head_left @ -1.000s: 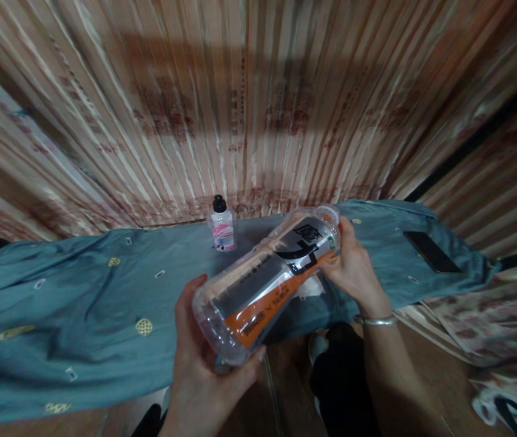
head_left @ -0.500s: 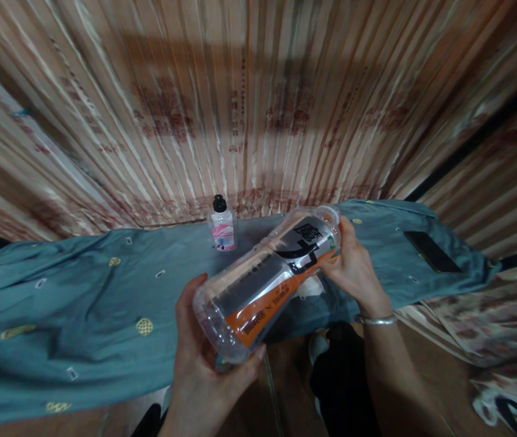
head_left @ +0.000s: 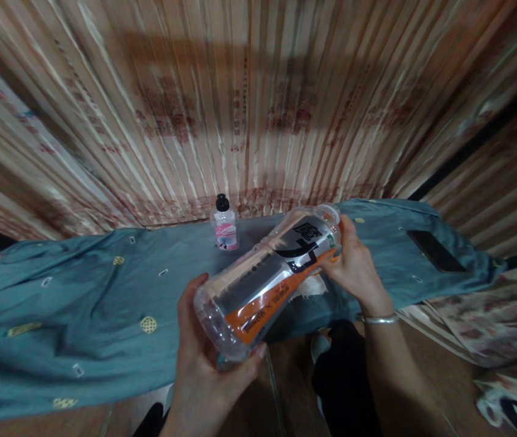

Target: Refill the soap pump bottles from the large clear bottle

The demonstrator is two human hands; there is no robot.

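One empty clear bottle (head_left: 267, 285) clasped by left hand (head_left: 204, 364), right hand (head_left: 354, 267); small bottle (head_left: 226, 230) beyond.

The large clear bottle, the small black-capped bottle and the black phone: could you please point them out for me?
large clear bottle (head_left: 263, 286), head view, on its orange and silver label.
small black-capped bottle (head_left: 226, 233), head view, on its pink label.
black phone (head_left: 435, 250), head view, middle of its dark face.

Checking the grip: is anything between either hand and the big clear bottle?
Nothing visible. The left hand cups the base of the clear bottle, the right hand holds its neck end; the small pink-labelled bottle stands apart behind.
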